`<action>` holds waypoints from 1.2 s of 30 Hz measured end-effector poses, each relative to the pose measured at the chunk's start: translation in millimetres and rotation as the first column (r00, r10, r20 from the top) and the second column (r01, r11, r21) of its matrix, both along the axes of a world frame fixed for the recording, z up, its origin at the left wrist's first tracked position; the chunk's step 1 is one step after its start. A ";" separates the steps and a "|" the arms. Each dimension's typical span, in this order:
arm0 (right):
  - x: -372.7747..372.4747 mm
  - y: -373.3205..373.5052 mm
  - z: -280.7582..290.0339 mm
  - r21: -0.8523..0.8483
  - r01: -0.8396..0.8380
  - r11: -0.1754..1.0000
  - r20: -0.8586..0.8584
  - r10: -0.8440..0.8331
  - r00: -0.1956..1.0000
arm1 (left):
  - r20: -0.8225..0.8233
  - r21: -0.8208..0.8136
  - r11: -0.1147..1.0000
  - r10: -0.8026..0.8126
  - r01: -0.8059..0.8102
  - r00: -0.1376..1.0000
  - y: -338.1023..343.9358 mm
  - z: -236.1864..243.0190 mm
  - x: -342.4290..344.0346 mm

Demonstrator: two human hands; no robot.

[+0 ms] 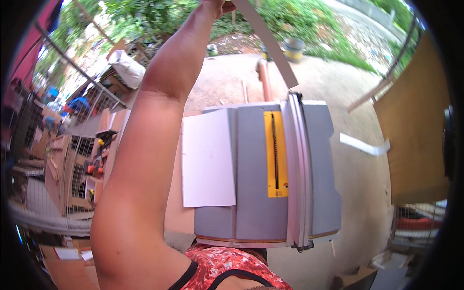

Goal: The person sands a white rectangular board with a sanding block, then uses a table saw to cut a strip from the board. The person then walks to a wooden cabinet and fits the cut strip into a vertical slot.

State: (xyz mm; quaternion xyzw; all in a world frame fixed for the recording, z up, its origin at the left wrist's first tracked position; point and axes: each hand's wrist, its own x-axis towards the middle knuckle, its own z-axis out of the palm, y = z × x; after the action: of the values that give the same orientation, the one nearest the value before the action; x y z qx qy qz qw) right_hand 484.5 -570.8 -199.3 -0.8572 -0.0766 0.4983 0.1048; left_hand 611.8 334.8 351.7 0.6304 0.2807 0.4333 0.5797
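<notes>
My left arm reaches up to the top edge, where my left hand (215, 7) grips a long, narrow grey-brown strip (267, 42) that angles down to just above the far end of the saw's metal fence (298, 169). Below it is a grey table saw (249, 217) with a yellow insert (278, 186) around the blade slot (274, 150). A white rectangular panel (208, 157) lies on the saw's left side, partly over a pale wooden board (179, 217). My right hand is out of view.
Power tools (95, 166) and wood scraps sit at left beside a wire mesh barrier (72, 215) and white sack (126, 67). A pipe (265, 82) and bucket (294, 50) are beyond the saw. A white strip (365, 147) and tall brown panel (411, 145) are at right.
</notes>
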 end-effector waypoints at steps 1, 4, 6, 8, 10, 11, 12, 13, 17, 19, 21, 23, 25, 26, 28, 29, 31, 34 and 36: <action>9.9 15.5 0.1 0.017 -0.055 0.998 0.012 0.054 0.998 | 0.044 0.021 0.999 0.032 -0.033 0.999 -6.2 26.0 -29.9; 31.5 64.9 4.6 0.081 -0.219 0.972 0.047 0.216 0.975 | 0.183 0.056 0.986 0.146 -0.158 0.972 -46.9 98.6 -123.3; 40.8 92.7 9.9 0.108 -0.341 0.934 0.058 0.336 0.940 | 0.224 0.027 0.974 0.214 -0.225 0.951 -64.9 132.4 -202.9; 39.7 122.0 12.0 0.142 -0.489 0.861 0.049 0.487 0.872 | 0.293 0.014 0.946 0.304 -0.322 0.906 -83.4 160.0 -298.1; 39.6 136.1 20.6 0.154 -0.596 0.788 0.050 0.597 0.801 | 0.384 0.051 0.919 0.343 -0.391 0.857 -117.7 186.4 -371.0; 40.4 141.7 25.3 0.153 -0.652 0.742 0.040 0.655 0.755 | 0.429 0.065 0.900 0.364 -0.431 0.827 -137.4 196.2 -410.9; 37.4 138.0 30.4 0.140 -0.723 0.677 0.010 0.729 0.684 | 0.414 0.073 0.870 0.418 -0.488 0.809 -159.9 198.6 -462.1; 36.1 143.1 33.7 0.134 -0.793 0.594 -0.022 0.802 0.597 | 0.456 0.068 0.822 0.478 -0.565 0.751 -186.8 203.9 -514.6; 15.8 137.9 67.2 0.138 -0.986 0.090 -0.303 0.952 0.045 | 0.549 0.035 0.606 0.653 -0.795 0.522 -341.9 180.3 -728.9; 3.5 127.8 104.8 0.171 -0.980 -0.099 -0.337 0.929 -0.153 | 0.501 0.011 0.594 0.693 -0.804 0.518 -412.9 125.5 -835.0; -15.7 131.4 155.3 0.158 -0.971 -0.178 -0.181 0.962 -0.206 | 0.451 -0.032 0.444 0.806 -0.896 0.383 -519.4 63.7 -815.8; -59.2 154.7 231.5 0.225 -0.974 0.006 0.298 0.952 0.074 | 0.336 0.048 0.439 0.839 -0.897 0.428 -638.6 26.5 -852.7; -113.5 181.9 318.5 0.503 -0.864 -0.011 0.608 0.715 0.345 | 0.305 -0.043 0.254 0.924 -0.966 0.229 -715.4 -16.9 -834.6; -132.3 191.3 346.8 0.556 -0.807 -0.202 0.763 0.510 0.398 | 0.268 -0.096 0.240 0.941 -0.966 0.208 -730.4 -43.4 -817.6; -179.4 209.2 387.0 0.583 -0.749 -0.315 0.774 0.496 0.394 | 0.215 -0.192 0.228 0.959 -0.954 0.186 -759.9 -88.4 -783.1; -205.0 215.7 396.4 0.607 -0.684 -0.405 0.776 0.488 0.400 | 0.201 -0.240 0.231 0.962 -0.943 0.185 -773.4 -102.8 -767.4; -248.2 218.7 400.6 0.563 -0.604 -0.564 0.807 0.533 0.255 | 0.186 -0.355 0.183 0.975 -0.917 0.123 -788.9 -111.9 -732.8; -307.0 204.8 392.6 0.613 -0.589 -0.527 0.664 0.747 0.023 | 0.219 -0.405 0.218 0.966 -0.888 0.137 -817.1 -112.9 -727.5; -326.4 195.4 378.7 0.549 -0.681 -0.484 0.587 0.804 -0.098 | 0.246 -0.372 0.212 0.961 -0.904 0.124 -823.3 -127.2 -739.8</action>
State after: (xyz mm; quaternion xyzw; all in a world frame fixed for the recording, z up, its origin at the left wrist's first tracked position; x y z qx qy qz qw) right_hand 158.1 -375.4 179.4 -0.2940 -0.8854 0.3528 0.0714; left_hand -128.0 -488.4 224.5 0.1626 0.5046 0.8053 0.2652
